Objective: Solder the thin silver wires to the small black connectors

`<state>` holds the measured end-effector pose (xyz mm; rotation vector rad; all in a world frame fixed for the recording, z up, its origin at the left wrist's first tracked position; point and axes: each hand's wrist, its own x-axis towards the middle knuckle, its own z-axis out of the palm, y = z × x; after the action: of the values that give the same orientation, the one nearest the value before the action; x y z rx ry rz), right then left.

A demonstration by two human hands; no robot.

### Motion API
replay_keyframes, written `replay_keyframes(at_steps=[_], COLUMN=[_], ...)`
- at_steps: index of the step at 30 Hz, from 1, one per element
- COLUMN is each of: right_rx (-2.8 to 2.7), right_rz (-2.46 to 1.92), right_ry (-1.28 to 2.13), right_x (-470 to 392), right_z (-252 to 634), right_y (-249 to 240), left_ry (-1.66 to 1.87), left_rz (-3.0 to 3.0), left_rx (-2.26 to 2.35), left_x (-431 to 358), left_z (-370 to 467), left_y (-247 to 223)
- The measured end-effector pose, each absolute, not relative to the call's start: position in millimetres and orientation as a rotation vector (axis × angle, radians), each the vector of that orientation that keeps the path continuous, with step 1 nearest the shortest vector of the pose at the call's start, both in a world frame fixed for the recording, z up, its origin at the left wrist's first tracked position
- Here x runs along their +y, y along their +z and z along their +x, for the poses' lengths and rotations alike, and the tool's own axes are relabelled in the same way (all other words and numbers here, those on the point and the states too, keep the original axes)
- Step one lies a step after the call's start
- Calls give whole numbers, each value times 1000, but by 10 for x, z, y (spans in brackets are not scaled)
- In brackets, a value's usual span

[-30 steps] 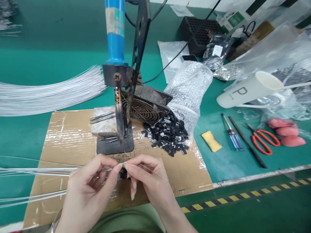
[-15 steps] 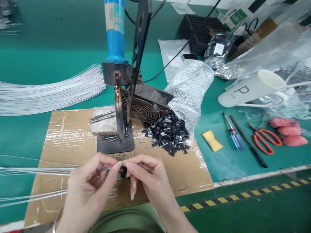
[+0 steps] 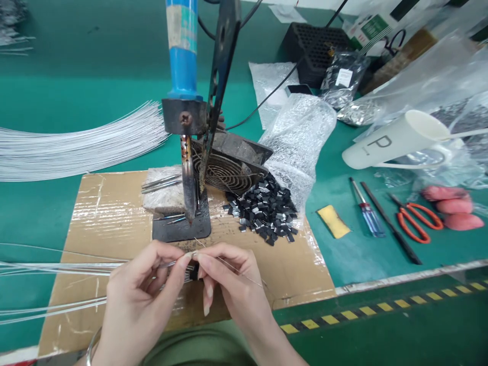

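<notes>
My left hand (image 3: 143, 295) is closed, with thumb and forefinger pinched around the ends of white wires (image 3: 87, 268) that trail off to the left. My right hand (image 3: 236, 282) meets it fingertip to fingertip, pinching at the same spot. A fine silvery wire (image 3: 244, 276) crosses the right fingers. Just below the fingertips, between the hands, sits a small black connector (image 3: 193, 272) with metal pins, partly hidden. Exactly what lies inside the pinch is covered. Above the hands, a blue-handled soldering iron (image 3: 187, 178) points downward in a black stand.
Black connectors (image 3: 267, 208) lie heaped beside a fan (image 3: 224, 170) on the cardboard (image 3: 102, 213). A white wire bundle (image 3: 76, 150) lies at left. To the right are a yellow sponge (image 3: 333, 221), a screwdriver (image 3: 369, 213), orange-handled scissors (image 3: 417, 218) and a white cup (image 3: 396, 140).
Both hands keep the same pinch, almost still. The fine wire's tail by the right hand has shifted slightly. The whole view has drifted a few pixels.
</notes>
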<state>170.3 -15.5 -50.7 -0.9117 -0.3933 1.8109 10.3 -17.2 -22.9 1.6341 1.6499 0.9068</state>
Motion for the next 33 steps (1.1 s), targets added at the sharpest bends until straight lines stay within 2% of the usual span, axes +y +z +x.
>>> replay_keyframes(at_steps=[17,22,23,29,33], right_rx=[-328,-491,-576,-1426,-1858], right_rz=[-902,-971,-1036,-1520,-1550], right_ry=[1697,1637,1570,684,379], right_x=[-262,-242,-226,-42,64], right_z=[1530,1640,1717,2384,2594], right_y=[-535,-512,-504,-511,-577], left_ry=[1008,1032,1032,1054,1015], left_rz=[1561,1512,1501,1423,1453], left_rx=[1644,1608,1610,1643,1636], left_x=[-175,-108,-85,18,7], left_z=[171,176,180,210,170], left_y=[-244,-143,-114,-22,-42])
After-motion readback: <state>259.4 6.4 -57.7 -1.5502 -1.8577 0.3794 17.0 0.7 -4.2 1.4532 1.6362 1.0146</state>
